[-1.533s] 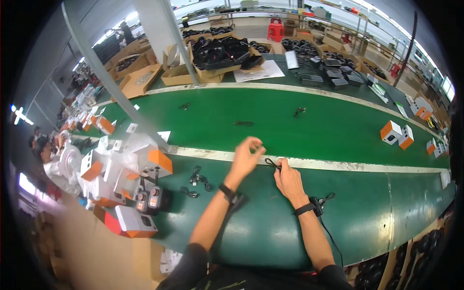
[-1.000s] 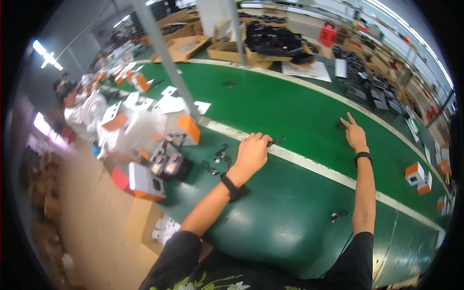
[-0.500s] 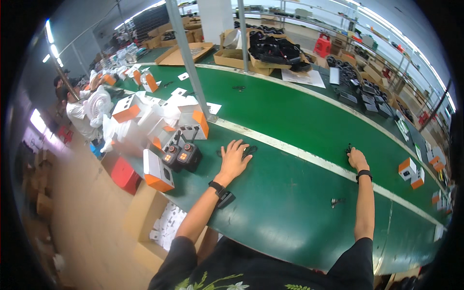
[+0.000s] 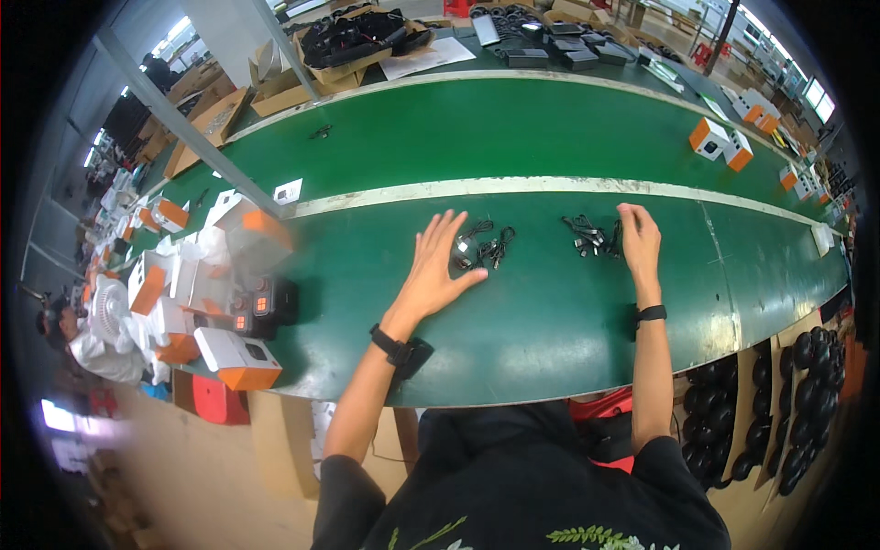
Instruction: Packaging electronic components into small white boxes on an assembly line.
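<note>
My left hand [image 4: 433, 270] is open over the green table, its fingers spread and thumb out to the right. Against its thumb side lies a small group of coiled black cables [image 4: 495, 247] with pale metal-looking plugs. A second bunch of coiled black cables [image 4: 591, 236] rests farther right. Just right of that bunch is my right hand [image 4: 643, 246], fingers loosely bent and apart from the thumb, with nothing visible in it. Its palm side is partly hidden. Both wrists wear black bands.
Black two-way radios [image 4: 266, 307] and white-orange boxes [image 4: 240, 357] crowd the table's left end. A pale rail [image 4: 513, 185] divides the table from the green belt [image 4: 458, 128]. A metal post [image 4: 188, 128] rises at left. More boxes [image 4: 710, 137] stand far right.
My right hand has come back from the belt across the rail to the table, where black cables now lie beside it. My left hand has lifted off its cables. The view has turned right.
</note>
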A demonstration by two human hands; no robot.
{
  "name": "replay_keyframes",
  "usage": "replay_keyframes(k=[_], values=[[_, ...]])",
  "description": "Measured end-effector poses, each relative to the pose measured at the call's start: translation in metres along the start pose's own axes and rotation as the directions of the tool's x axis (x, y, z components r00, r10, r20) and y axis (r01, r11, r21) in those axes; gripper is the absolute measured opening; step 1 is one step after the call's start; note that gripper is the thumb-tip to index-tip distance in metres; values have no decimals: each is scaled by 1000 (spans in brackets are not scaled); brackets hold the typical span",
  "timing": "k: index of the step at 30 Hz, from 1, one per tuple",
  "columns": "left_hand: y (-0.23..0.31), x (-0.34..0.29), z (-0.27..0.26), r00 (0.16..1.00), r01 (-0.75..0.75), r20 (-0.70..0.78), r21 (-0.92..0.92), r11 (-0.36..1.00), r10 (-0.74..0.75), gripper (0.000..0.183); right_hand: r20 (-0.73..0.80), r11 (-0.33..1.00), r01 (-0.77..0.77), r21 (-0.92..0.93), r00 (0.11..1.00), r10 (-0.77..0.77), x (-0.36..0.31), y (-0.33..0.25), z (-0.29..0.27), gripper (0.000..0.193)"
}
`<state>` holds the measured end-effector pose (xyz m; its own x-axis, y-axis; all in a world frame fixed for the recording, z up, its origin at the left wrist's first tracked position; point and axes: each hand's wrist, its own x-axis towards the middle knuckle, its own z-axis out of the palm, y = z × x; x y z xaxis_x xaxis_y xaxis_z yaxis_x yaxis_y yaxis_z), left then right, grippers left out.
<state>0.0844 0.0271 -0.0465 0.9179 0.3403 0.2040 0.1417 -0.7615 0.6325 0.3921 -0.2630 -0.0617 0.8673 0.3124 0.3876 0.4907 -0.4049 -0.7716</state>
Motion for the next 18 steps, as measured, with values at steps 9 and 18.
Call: replay_keyframes(k=[9, 18], values=[[-6, -4, 48, 970, -50, 243, 234, 971, -8, 140, 370, 957, 286, -48, 895, -249, -57, -32, 84, 63], [-48, -12, -12, 982, 83, 186, -628, 774, 45, 146, 554, 760, 633, -151, 690, -465, -93, -135, 132, 79]])
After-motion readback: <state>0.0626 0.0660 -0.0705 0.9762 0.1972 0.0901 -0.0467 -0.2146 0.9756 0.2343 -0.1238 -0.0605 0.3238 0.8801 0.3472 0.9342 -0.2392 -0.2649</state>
